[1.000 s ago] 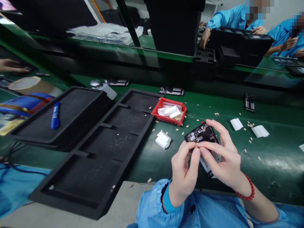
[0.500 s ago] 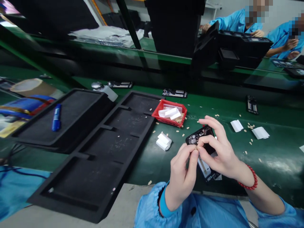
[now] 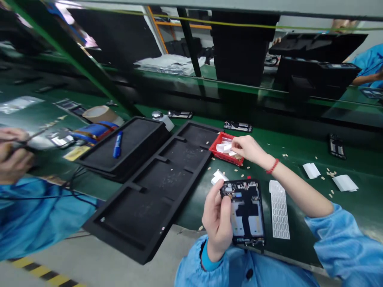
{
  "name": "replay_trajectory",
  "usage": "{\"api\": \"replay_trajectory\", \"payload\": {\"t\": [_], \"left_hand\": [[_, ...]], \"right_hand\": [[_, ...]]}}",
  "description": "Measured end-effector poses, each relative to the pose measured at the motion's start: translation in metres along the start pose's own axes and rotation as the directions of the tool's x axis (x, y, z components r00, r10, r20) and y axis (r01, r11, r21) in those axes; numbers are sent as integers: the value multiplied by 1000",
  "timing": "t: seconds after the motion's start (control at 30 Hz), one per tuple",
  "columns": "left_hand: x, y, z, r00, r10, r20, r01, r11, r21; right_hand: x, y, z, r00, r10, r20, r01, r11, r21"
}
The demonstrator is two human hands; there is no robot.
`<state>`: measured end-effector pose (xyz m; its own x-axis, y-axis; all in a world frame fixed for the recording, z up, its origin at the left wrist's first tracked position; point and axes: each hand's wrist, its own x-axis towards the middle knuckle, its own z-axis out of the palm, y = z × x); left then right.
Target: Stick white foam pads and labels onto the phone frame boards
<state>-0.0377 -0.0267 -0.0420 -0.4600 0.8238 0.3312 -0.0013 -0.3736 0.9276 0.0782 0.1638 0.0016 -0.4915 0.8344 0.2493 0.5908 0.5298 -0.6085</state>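
My left hand (image 3: 218, 223) grips the left edge of an opened smartphone (image 3: 247, 211), with its circuit board and battery area facing up. The thumb lies over the phone's upper left corner. My right hand (image 3: 247, 148) reaches over a small red bin (image 3: 229, 158), thumb and fingertips pinched together at its contents. Whether anything is between those fingertips I cannot make out. Inside the bin are folded white papers (image 3: 223, 147) and small tan pieces. A sheet of printed labels (image 3: 279, 211) lies right of the phone.
A long black compartment tray (image 3: 140, 217) lies left of my hands, beside a black box (image 3: 131, 139) with a blue marker (image 3: 117, 144) on it. Further phone bodies (image 3: 238, 126) rest along the back. Tan scraps and folded papers (image 3: 311, 170) dot the bench. A co-worker's hands (image 3: 13, 153) are far left.
My right hand has left the phone and moved up and left to the red bin. The phone, now in my left hand alone, is turned upright and lower. The view has shifted left.
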Motion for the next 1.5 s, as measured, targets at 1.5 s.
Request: {"api": "replay_trajectory", "payload": {"t": [1.5], "left_hand": [[-13, 43, 28, 965, 263, 13, -262, 951, 167]], "right_hand": [[-165, -114, -1, 728, 207, -653, 26, 944, 328]]}}
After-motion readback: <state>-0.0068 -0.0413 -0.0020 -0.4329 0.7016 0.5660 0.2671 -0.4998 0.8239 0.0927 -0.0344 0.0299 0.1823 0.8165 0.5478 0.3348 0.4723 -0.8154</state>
